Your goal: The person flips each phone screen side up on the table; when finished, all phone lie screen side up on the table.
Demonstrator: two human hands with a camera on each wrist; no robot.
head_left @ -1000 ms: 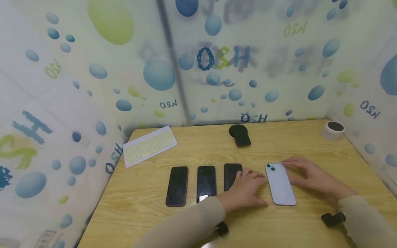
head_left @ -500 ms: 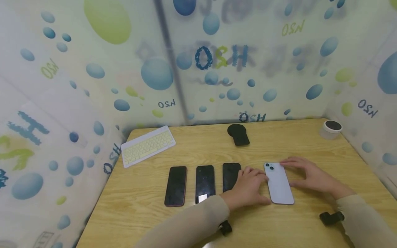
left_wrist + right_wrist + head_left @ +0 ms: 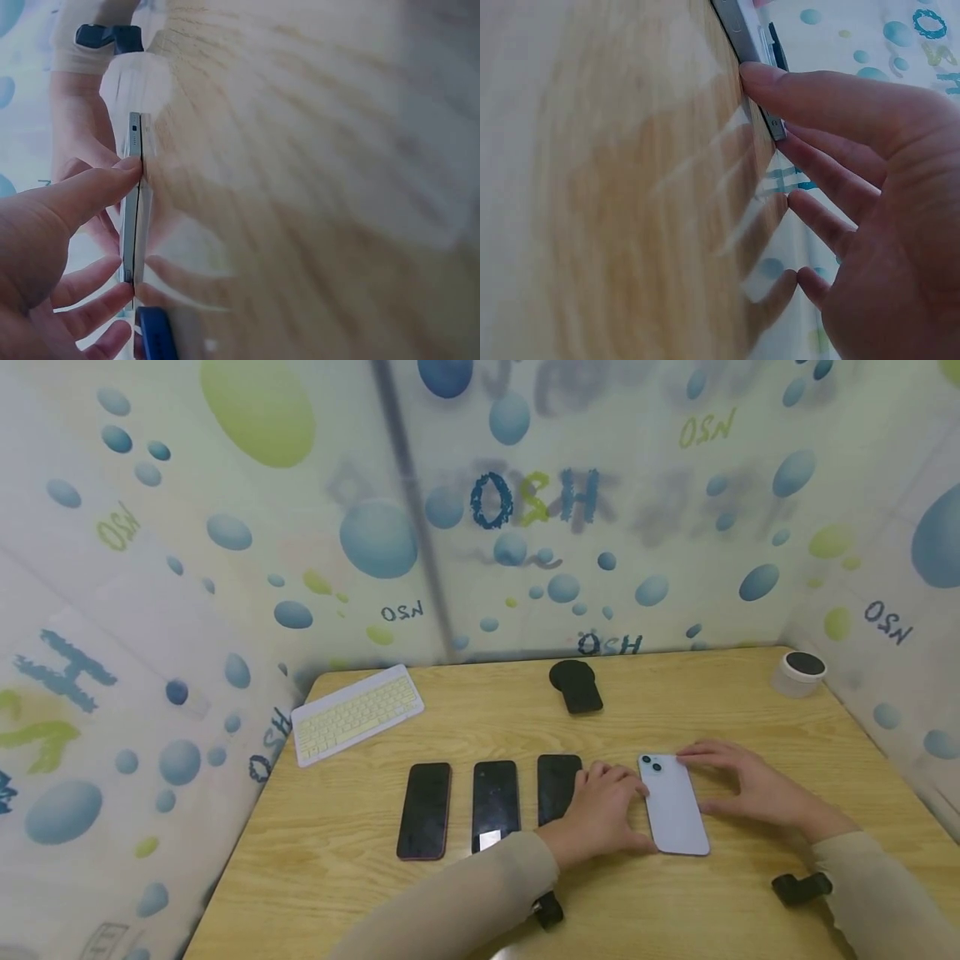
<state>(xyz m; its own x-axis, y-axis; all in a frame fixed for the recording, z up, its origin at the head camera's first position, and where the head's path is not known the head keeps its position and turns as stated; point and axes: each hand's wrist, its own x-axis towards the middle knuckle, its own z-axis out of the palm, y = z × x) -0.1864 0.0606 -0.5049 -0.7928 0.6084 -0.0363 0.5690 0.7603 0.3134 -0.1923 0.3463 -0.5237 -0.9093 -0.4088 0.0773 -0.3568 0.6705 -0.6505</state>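
Observation:
A pale lilac phone [image 3: 675, 806] lies on the wooden table with its back and two camera lenses facing up. At its left edge is my left hand [image 3: 600, 814]; in the left wrist view the thumb [image 3: 112, 180] and fingertips touch the phone's side [image 3: 132, 210]. From the other side, my right hand [image 3: 750, 785] touches the right edge near the top corner, thumb [image 3: 810, 90] against the rim in the right wrist view. A black phone [image 3: 557, 785] lies partly hidden behind my left hand. Further left are two more dark phones, one central [image 3: 496, 802] and one outermost [image 3: 424, 810].
A white keyboard [image 3: 357, 714] lies at the back left of the table. At the back centre is a black object with a round end [image 3: 577, 687]. A white cylinder with a dark top [image 3: 799, 675] stands at the back right corner. Printed curtains surround the table.
My left hand has moved slightly right, up against the lilac phone's left edge. The right hand keeps its place at the phone. The whole view has shifted a little.

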